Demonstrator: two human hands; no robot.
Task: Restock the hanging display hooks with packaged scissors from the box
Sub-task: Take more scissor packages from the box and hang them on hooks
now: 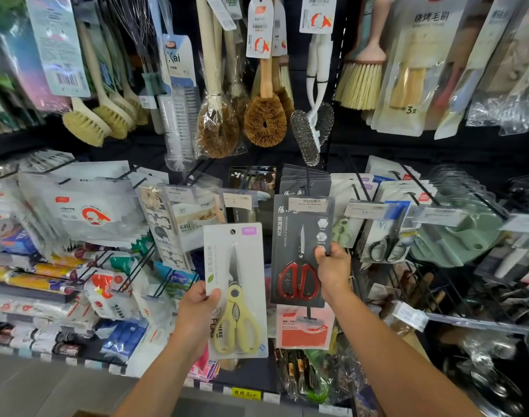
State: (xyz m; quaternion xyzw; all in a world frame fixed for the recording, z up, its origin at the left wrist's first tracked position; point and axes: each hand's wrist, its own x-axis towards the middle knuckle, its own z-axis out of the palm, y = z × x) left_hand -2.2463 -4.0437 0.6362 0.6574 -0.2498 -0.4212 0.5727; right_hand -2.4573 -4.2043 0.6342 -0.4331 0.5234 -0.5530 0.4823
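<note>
We hold one pack of scissors in each hand, in front of the lower rows of hooks. Our left hand (197,308) pinches the pale pack (248,266) at its lower left edge, thumb on the front and fingers behind the card. The pack stands upright and holds yellow-handled scissors (236,320) with the blades pointing up. The round hang hole (232,232) at its top sits free, on no hook.

Our right hand (332,272) pinches the dark pack (287,236) at its right edge, thumb pressed on the front beside the blades. Inside are red-handled scissors (299,281), also point up. The two packs are side by side, close but apart. The top of the dark pack lies just under a price label (306,204) at the front of a hook, with more dark cards (305,179) stacked behind it. We cannot tell whether the pack is threaded on the hook.

To the right hangs a pack of black-handled scissors (386,248), and beyond it a green plastic item (455,236). Just below the dark pack hangs a pink and red packet (305,326). Higher up hang brown fibre brushes (264,118) and pale bristle brushes (359,82).
</note>
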